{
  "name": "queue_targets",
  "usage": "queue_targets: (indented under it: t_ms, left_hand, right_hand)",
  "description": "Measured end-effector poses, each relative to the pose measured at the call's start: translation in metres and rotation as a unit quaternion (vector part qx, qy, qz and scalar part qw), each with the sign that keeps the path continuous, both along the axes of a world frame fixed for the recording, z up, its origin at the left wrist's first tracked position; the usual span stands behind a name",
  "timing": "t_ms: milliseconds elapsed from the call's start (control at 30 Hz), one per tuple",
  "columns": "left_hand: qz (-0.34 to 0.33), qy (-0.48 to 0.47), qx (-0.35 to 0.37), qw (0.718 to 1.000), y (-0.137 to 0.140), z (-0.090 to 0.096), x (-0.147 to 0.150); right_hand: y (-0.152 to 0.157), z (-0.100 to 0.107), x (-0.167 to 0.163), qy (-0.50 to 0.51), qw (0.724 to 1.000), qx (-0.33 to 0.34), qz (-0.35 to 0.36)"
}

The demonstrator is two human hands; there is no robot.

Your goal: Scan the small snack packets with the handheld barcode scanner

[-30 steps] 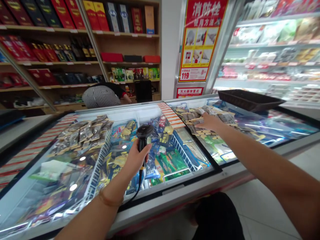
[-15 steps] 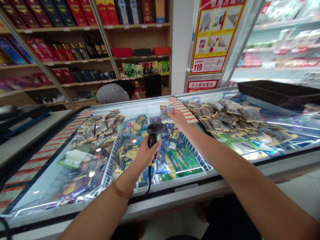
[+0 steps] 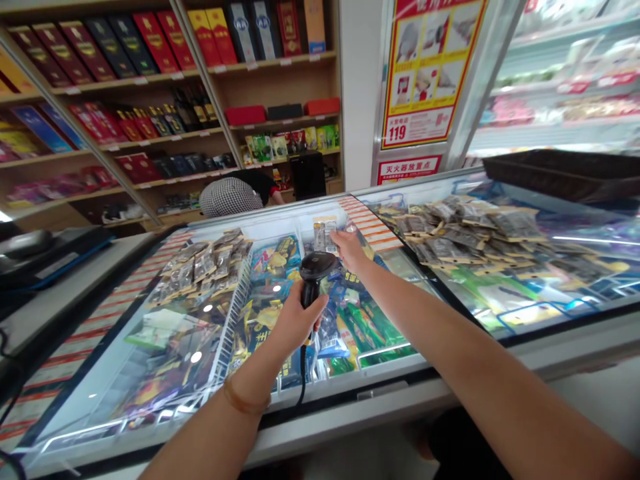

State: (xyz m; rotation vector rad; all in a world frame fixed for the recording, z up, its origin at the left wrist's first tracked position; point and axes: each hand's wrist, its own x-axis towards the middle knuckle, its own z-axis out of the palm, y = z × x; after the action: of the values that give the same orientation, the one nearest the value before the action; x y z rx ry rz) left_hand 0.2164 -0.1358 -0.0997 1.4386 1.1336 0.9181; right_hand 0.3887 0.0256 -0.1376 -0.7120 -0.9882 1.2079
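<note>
My left hand (image 3: 299, 316) is wrapped round the grip of a black barcode scanner (image 3: 317, 267), its cable hanging down over the freezer's front edge. Just beyond the scanner head, my right hand (image 3: 350, 249) pinches a small flat packet (image 3: 325, 233) by its right side, with a printed label facing me. Both hands are above the chest freezer (image 3: 350, 395). Below them lie blue and yellow bags (image 3: 273, 257) and green packs (image 3: 373, 327) in a white wire basket. Similar packets form a pile (image 3: 207, 263) on the left glass and another pile (image 3: 465, 227) on the right.
A dark brown tray (image 3: 565, 175) sits at the right rear of the freezer. At the left is a counter with a black device (image 3: 43, 257). Behind the freezer a person in a checked garment (image 3: 231, 196) bends down before shelves of boxes (image 3: 145, 40).
The packet in my right hand has shifted slightly left and down, its label now plainer. The scanner has moved a little right and down in view, and the camera has tilted slightly.
</note>
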Motion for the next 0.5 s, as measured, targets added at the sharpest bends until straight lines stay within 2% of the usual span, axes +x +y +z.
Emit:
queue_targets:
  t_ms: [167,500]
  left_hand:
    - [-0.007,0.002,0.002,1.0,-0.0003,0.0001,-0.0004]
    - [-0.004,0.0,-0.009,1.0,-0.0005,0.0004,-0.0005]
  right_hand:
    - [-0.0049,0.0033,-0.0014,-0.002,1.0,0.0,-0.007]
    - [-0.0044,0.0035,0.0003,-0.072,0.997,-0.012,-0.034]
